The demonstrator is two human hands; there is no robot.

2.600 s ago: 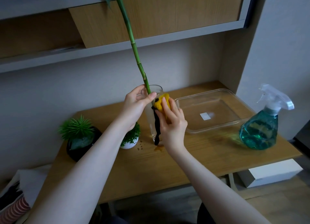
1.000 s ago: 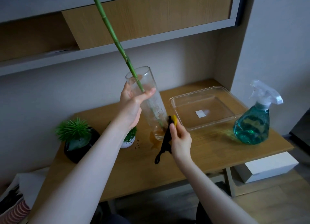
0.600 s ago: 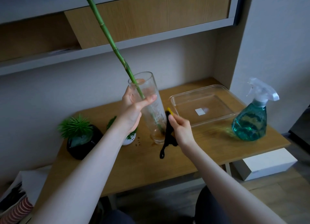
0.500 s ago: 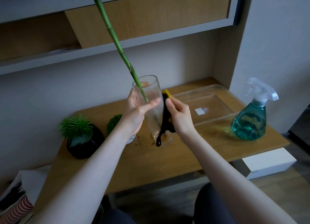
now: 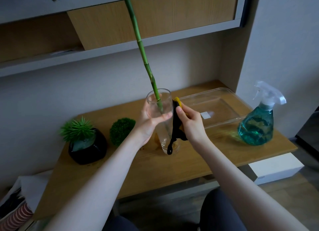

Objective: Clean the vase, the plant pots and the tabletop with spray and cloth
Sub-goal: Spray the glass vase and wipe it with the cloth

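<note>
A tall clear glass vase [image 5: 159, 103] with a long green bamboo stem [image 5: 143, 51] stands on the wooden tabletop [image 5: 155, 166]. My left hand [image 5: 150, 122] grips the vase's upper part from the left, thumb across its front. My right hand [image 5: 189, 122] holds a yellow and black cloth [image 5: 176, 125] against the vase's right side; a black strip of it hangs down to the base. A black pot [image 5: 88, 148] with a spiky green plant sits at the left. A round green ball plant [image 5: 121, 130] is beside it; its pot is hidden behind my left arm.
A teal spray bottle [image 5: 257, 122] with a clear trigger stands at the right of the table. A clear plastic tray [image 5: 231, 99] lies behind my right hand. Shelves hang above, a white box [image 5: 276, 166] sits on the floor at the right, and brown specks dot the tabletop near the vase.
The vase was lifted and tilted a second ago; it now stands upright on the table. My right hand moved the cloth from the vase's base up to near its rim.
</note>
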